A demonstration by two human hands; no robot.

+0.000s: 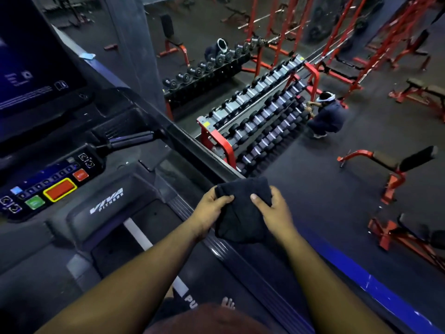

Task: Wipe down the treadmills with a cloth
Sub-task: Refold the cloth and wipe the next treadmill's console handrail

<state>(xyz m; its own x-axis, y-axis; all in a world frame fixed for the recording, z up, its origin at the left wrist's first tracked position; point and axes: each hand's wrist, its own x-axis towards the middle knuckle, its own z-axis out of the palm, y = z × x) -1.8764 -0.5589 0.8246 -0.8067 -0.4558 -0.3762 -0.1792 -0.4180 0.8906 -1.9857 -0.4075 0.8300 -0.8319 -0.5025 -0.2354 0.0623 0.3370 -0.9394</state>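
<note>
While both hands work at the dark cloth (242, 213), each grip is clamped on it: the left hand (212, 210) pinches the edge at nine o'clock with thumb on top and fingers curled beneath, and the right hand (272, 209) holds the opposite edge at three o'clock the same way. Held like this, between the two hands and clear of any surface, the cloth looks as if it is being folded or bunched into a pad, probably to offer a fresh face before wiping. It hangs in a loose wedge, its lower point drooping toward six o'clock over the ribbed side rail (240, 263) of the treadmill.

Outward toward nine and ten o'clock lies the treadmill's console (48, 186), with a red stop key, a green key and a row of small buttons, and beside it a padded bar marked with a brand name (106, 207). A short handle (131, 139) juts out above, under the dark screen (31, 68). None of these is touched by the cloth yet.

Beyond the rail, toward twelve and one o'clock, a red dumbbell rack (255, 119) stands on the floor, with a person crouched (326, 114) at its far end. Red benches sit at two to four o'clock.
</note>
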